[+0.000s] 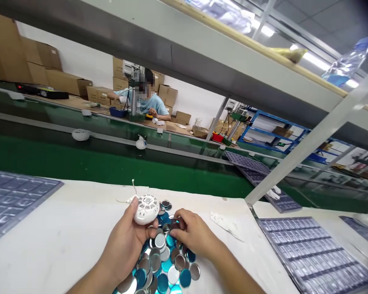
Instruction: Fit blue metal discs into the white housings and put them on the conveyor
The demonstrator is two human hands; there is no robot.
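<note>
My left hand holds a round white plastic housing with a perforated top, and thin white wires trail from it. My right hand sits just beside it, with its fingertips among a loose pile of shiny round metal discs, some tinted blue. Whether those fingers pinch a disc is hidden. The pile lies on a white workbench, partly under both hands.
Stacked trays of discs lie to the right, and another to the left. Beyond the bench runs a green conveyor belt carrying white housings. A co-worker sits across it. A metal shelf crosses overhead.
</note>
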